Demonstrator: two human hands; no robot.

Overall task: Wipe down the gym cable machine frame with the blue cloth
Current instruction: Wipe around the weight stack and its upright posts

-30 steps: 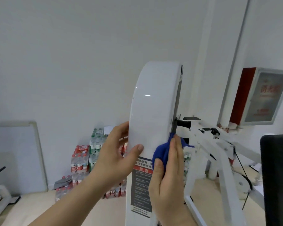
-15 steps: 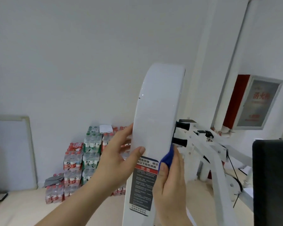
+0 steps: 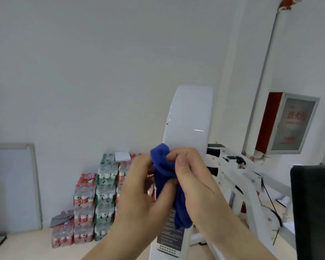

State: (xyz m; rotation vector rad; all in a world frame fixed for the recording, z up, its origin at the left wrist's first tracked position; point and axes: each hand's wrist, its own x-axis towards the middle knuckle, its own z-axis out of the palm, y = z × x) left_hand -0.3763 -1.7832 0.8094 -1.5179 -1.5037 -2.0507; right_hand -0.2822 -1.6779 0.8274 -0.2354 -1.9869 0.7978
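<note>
White wall (image 3: 83, 72) backing frame cover (image 3: 189, 117); your left hand (image 3: 139, 194) and right hand (image 3: 193, 181) fingers are pinching blue cloth (image 3: 164, 177) clear of it; loose pinch risking drop

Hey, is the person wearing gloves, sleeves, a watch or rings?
No. The left hand and right hand are bare: no gloves, rings or watch in view. Both forearms are uncovered down to the frame edge; no sleeve shows.
</note>
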